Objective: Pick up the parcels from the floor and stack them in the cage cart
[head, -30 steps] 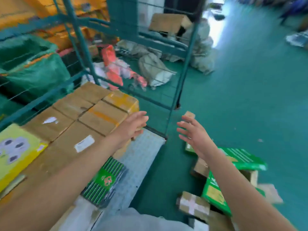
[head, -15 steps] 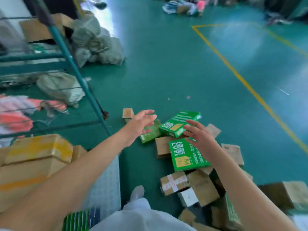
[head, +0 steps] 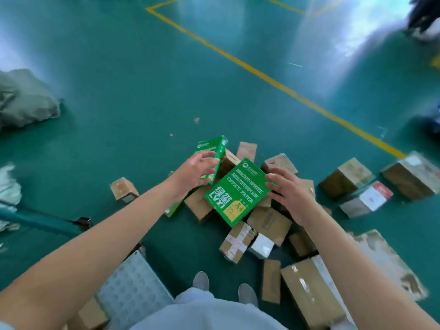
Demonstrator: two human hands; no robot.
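Parcels are lying in a loose heap on the green floor (head: 133, 96), just beyond the person's 2 grey shoes (head: 201, 281). Topmost in the heap, a green ream of office paper (head: 234, 194) marked A4 is lying tilted across brown cardboard boxes, and the right hand (head: 291, 192) is reaching over its right edge with fingers spread and relaxed, the fingertips at or just over the wrapper; whether they are touching it is not clear. To the left and a little farther off, a second green ream (head: 209, 152) is leaning on the pile, and the left hand (head: 195, 171) is hovering over its near end with fingers apart and slightly bent, gripping nothing that can be seen. A small taped box (head: 237, 241) and a white box (head: 262, 245) are sitting near the shoes, a long cardboard box (head: 312, 294) is lying at near right, and a lone small carton (head: 123, 190) is standing apart at the left. Farther right, 3 more boxes are resting together, 1 of them a red-and-white carton (head: 367, 198). The cage cart's studded metal floor plate (head: 129, 284) and a teal frame bar (head: 35, 222) are showing at near left. A yellow painted line (head: 273, 79) is running diagonally across the far floor, and a grey sack (head: 23, 101) is slumping at far left.
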